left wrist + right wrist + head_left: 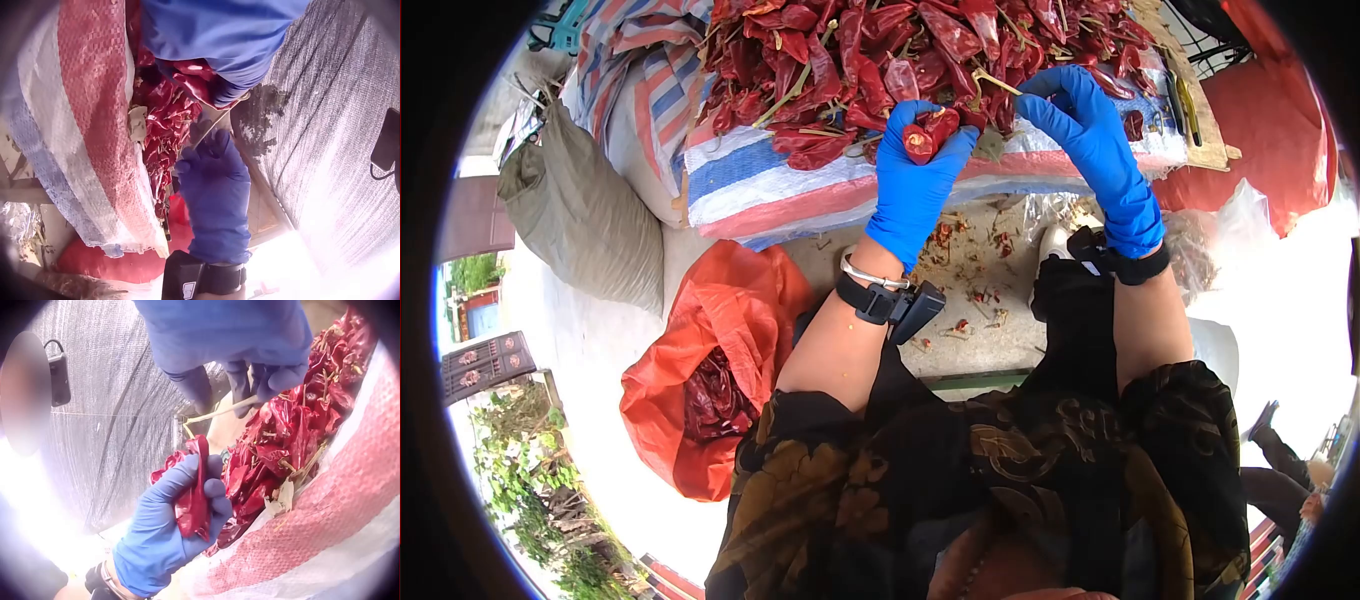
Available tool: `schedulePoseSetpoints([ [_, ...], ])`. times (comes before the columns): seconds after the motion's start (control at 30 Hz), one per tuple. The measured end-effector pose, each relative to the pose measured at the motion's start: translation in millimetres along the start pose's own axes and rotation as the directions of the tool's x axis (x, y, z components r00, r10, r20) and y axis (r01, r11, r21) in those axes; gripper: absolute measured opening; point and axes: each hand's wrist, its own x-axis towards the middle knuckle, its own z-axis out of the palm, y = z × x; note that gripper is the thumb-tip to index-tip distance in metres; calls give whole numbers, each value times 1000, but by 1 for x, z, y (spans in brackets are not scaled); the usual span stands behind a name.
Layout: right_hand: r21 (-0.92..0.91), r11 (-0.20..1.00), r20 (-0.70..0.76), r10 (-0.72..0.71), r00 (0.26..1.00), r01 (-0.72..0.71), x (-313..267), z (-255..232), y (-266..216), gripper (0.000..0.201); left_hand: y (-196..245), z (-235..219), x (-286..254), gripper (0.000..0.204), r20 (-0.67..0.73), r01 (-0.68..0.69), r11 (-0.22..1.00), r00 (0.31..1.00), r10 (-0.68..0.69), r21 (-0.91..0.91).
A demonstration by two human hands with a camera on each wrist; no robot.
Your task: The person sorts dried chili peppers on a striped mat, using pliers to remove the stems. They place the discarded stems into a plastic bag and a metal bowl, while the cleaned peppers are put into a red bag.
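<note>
Dried red chili peppers [932,135] are gripped in my left hand [915,190], which wears a blue glove, over the front edge of a chili heap. In the right wrist view the peppers [194,506] stick out between the thumb and curled fingers of that hand [156,525]. My right hand [1090,140], also gloved in blue, pinches the far end of a thin pale stem [998,82]. From the right hand [231,337] the stem [222,411] runs down to the top of a held pepper, bending near its lower end.
The heap of dried chilies [850,60] lies on a striped woven sheet [750,190]. An orange-red sack [690,330] with chilies inside stands at left, near a grey-green sack [580,220]. Scraps [980,295] litter the floor. Red fabric [1240,130] is at right; another person's legs [1280,490] show lower right.
</note>
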Motion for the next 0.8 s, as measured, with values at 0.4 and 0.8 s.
schedulePoseSetpoints([
  [0.4, -370, 926, -71, -112, 991, 78, -10, 12, -17, 43, -6, -4, 0, 26, 246, -537, 637, 836, 491, 552],
  [0.8, -140, 980, 281, -101, 954, 145, -10, 11, 3, 30, 8, 10, -12, 56, 204, -99, 986, 976, 70, 136],
])
